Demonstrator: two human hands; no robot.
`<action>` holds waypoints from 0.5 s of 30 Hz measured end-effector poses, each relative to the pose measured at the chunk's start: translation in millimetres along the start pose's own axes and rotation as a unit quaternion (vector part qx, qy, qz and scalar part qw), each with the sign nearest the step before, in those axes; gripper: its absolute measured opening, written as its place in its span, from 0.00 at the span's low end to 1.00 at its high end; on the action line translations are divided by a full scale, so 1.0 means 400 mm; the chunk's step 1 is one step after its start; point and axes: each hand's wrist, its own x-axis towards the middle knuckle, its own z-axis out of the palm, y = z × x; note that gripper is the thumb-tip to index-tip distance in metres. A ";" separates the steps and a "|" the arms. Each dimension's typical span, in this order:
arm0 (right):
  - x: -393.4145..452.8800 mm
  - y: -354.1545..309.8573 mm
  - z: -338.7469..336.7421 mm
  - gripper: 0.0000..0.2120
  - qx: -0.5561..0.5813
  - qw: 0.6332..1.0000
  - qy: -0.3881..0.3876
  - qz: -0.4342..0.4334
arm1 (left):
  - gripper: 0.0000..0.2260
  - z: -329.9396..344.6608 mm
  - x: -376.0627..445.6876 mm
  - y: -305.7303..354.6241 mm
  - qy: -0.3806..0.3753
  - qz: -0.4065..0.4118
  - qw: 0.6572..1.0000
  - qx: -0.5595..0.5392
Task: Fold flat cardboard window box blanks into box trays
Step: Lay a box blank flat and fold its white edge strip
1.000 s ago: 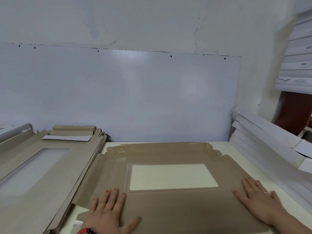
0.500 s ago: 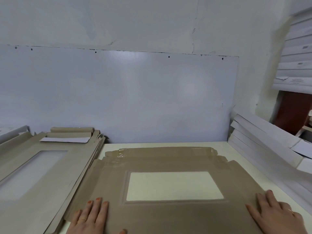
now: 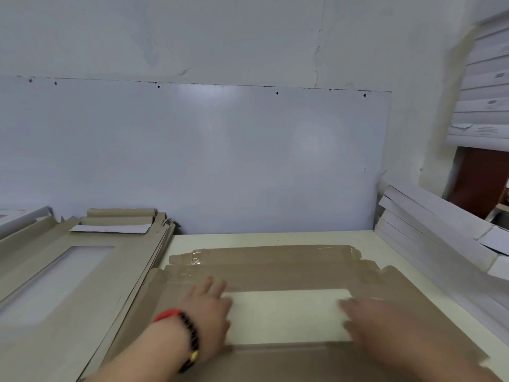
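I see the brown window box blank (image 3: 275, 274) lying flat on the cream table (image 3: 275, 239), straight ahead of me, its far flaps towards the wall and its window (image 3: 286, 315) showing the pale tabletop through it. My left hand (image 3: 209, 312) lies on the blank at the window's left edge, fingers stretched forward and flat on the card. My right hand (image 3: 385, 323) is at the window's right edge, badly motion-blurred; it looks spread and low over the card, but I cannot tell whether it is touching or gripping anything. A red band with dark beads (image 3: 181, 332) sits on the left wrist.

Just left of the blank, and overlapping its left flap, a stack of more brown blanks (image 3: 82, 271) lies with a window facing up. Along the right edge of the table white folded boxes (image 3: 440, 244) are piled in a slope, near the blank's right flap. A pale panel (image 3: 192, 161) covers the wall behind.

Half a second ago both hands pressed the near corners of the blank, well apart; now they have moved inward and forward to the window's two ends.
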 end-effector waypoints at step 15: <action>0.296 -0.132 0.176 0.27 0.068 0.996 -0.052 -0.028 | 0.33 0.175 0.296 0.086 0.034 0.001 0.995 -0.097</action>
